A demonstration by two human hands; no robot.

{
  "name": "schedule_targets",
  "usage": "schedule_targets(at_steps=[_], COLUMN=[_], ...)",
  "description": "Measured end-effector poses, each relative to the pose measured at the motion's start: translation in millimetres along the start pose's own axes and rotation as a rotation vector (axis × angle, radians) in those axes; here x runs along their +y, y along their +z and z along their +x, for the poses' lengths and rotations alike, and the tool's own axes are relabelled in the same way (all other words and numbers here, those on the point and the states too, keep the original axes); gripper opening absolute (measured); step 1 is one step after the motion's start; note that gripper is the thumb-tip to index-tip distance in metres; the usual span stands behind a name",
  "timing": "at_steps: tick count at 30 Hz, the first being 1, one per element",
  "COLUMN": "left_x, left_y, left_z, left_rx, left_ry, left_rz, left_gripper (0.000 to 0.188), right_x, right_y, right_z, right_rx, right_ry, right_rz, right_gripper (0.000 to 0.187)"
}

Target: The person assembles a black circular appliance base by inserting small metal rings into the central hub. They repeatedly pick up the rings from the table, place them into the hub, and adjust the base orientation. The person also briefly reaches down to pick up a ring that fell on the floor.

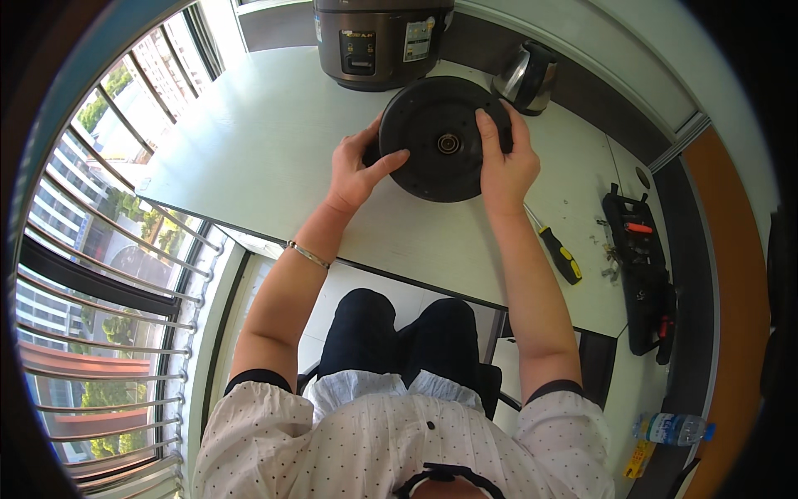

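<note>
Between both hands I hold a round black kettle base (432, 170), raised and tilted so that its face with the ringed metal connector in the middle shows. My left hand (359, 169) grips its left rim, thumb on the face and the other fingers partly hidden behind. On the opposite side, my right hand (507, 166) clasps the rim with its thumb on the face. A yellow-and-black screwdriver (561, 256) lies on the white table (249, 141), just right of my right forearm. Small metal pieces, apparently screws (611, 264), are scattered beyond it.
A brown electric cooker (382, 50) stands at the back. Partly hidden by the base is a steel-and-black kettle (528, 79). On the right lies a black tool case (640, 266) with red-handled items. A water bottle (675, 429) lies lower right. Barred windows (108, 274) run along the left.
</note>
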State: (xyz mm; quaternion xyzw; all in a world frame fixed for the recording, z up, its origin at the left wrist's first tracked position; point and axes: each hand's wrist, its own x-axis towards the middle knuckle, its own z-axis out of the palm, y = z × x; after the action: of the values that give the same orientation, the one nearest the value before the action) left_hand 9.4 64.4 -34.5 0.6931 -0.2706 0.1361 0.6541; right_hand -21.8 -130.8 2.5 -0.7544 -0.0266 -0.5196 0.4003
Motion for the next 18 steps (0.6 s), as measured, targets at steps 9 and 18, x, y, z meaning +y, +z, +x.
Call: schedule_targets(at_steps=[9,18], left_x=[-6.6,1.9], left_y=[-1.0,0.4], left_z=[0.3,-0.1], left_rx=[0.014,0.023], left_ry=[0.026,0.037], left_rz=[0.093,0.127], left_gripper=[0.063,0.06], right_x=[-3.4,-7.9], right_y=[-4.5,-4.1], right_z=[2.4,0.7], right_rx=[-0.053,-0.063], right_ry=[-0.04,-0.041], right_rz=[-0.184,-0.233], right_gripper=[0.039,0.039])
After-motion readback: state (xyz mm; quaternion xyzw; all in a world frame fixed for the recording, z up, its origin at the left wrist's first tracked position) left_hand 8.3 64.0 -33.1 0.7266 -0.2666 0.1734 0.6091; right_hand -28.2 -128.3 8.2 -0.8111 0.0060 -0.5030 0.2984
